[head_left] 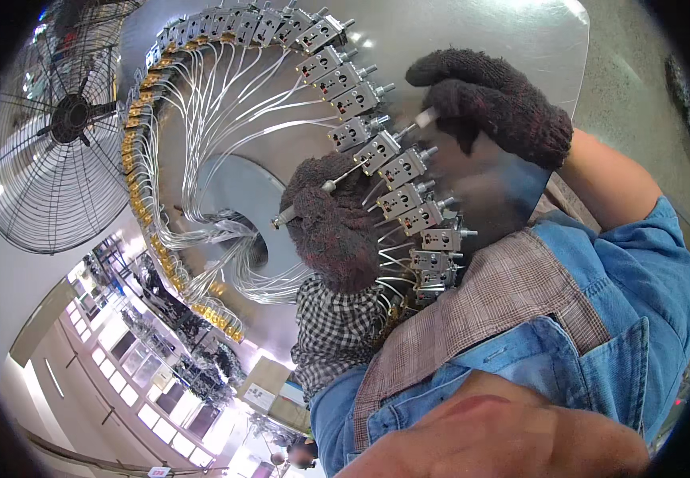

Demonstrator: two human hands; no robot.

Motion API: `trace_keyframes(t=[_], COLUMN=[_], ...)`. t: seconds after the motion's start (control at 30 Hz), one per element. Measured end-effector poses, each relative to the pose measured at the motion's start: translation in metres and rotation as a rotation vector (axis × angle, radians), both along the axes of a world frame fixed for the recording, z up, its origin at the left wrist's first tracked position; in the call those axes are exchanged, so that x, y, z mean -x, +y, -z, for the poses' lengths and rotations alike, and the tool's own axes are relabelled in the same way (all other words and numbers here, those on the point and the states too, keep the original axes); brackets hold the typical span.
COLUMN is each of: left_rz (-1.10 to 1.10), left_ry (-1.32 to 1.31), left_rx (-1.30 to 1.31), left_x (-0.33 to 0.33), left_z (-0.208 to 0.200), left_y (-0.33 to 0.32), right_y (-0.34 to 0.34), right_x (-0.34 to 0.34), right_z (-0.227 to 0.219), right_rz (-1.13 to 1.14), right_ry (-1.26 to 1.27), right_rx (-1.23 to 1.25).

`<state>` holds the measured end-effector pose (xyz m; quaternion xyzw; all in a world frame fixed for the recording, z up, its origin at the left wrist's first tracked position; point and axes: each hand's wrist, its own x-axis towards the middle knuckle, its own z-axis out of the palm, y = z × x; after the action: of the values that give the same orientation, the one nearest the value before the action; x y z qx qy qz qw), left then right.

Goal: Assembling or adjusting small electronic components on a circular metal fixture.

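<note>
Gloves [512, 115], dark knit, on both. L hand [333, 227] is closed round a thin-shafted tool [283, 217]: rear end pokes out L of the fist, shaft runs up & R to a metal block [378, 152] in the row. Can't tell if the tip touches it or sits just in front. R hand [488, 103] is on the far side of the same block, fingers bent, thumb side twd the row; small white pc [426, 118] at its fingertips, by the end of the block's threaded post. Can't tell if pinched or only touched.

More metal blocks [346, 79] w/ threaded posts sit side by side in a big arc, posts pointing outward. White wires [201, 151] run from the blocks & from brass-coloured parts [144, 191] along the L side of the ring, bunching nr the hole in a grey disc [237, 171], approx mid-ring. Shiny metal tabletop [512, 32] beyond.

Near side: brown plaid apron [464, 287] over blue denim shirt [640, 263]; b&w check sleeve [321, 319] at L wrist, R forearm bare. Lg. black wire-cage fan [66, 119] far L; cardboard box [269, 382] lower down.
</note>
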<state>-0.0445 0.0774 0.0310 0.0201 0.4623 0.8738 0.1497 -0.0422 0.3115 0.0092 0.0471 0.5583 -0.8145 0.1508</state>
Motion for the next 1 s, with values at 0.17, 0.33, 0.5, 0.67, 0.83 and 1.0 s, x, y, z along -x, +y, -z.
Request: trace_keyframes(t=[0.17,0.33,0.5,0.67,0.83,1.0], left_rz=[-0.097,-0.101,-0.123,-0.166,-0.209,-0.075], left_ry=[0.022,0.033,0.034,-0.054,0.017,0.057], left_rx=[0.066,0.079,0.109,-0.022,0.064,0.089], left_x=[-0.003,-0.004,-0.004,-0.003,-0.004,-0.001], left_z=[0.006,0.004,0.006,-0.001,0.005,0.011], left_y=[-0.004,-0.001,-0.004,0.006,0.003,-0.006], right_y=[-0.008,0.002,-0.009,0.003,-0.015,-0.006], right_x=[0.004,0.005,0.004,0.008,0.004,0.008], right_z=[-0.005,-0.003,-0.012,-0.020,-0.013,-0.007], right_rz=[0.047,0.007,0.123,-0.058,0.218,0.022], right_ry=[-0.036,0.055,-0.049,-0.134,-0.056,-0.157], right_rx=[-0.207,-0.248,-0.144,-0.316,-0.097,-0.315])
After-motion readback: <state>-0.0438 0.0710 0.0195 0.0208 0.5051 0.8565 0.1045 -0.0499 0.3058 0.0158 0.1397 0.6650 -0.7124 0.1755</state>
